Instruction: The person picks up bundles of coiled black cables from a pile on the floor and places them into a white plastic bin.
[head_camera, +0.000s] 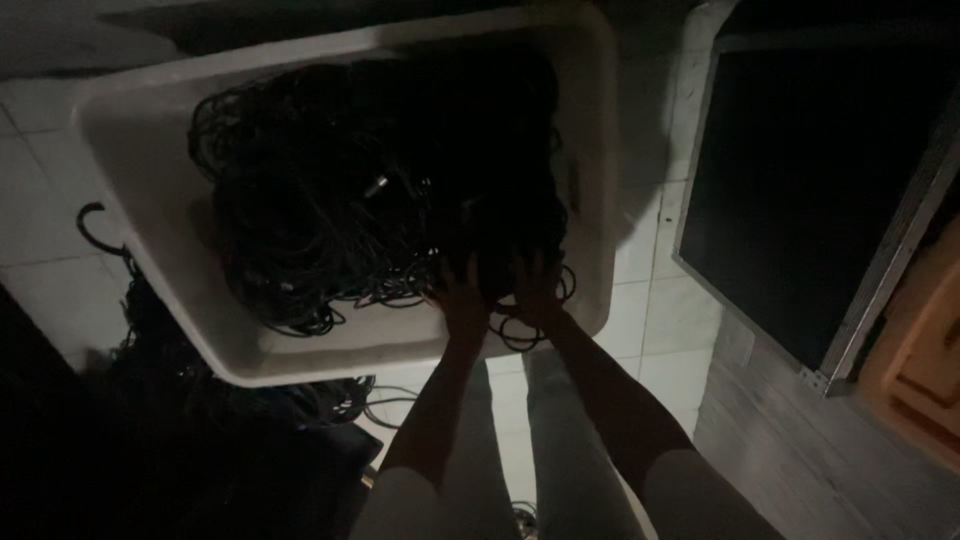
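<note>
A white plastic tub (150, 190) lies on a tiled floor, filled with a big tangle of black cables (350, 180). Both my hands reach into its near edge. My left hand (462, 296) rests on the cable pile with the fingers spread into the wires. Beside it, my right hand (533, 285) presses on the same clump, where some loops hang over the tub's rim. In the dim light I cannot tell whether either hand has closed around a cable.
More black cables (170, 380) lie heaped on the floor left of and below the tub. A dark framed panel (800, 180) stands at the right, with an orange object (920, 340) beyond it. White floor tiles (40, 240) surround the tub.
</note>
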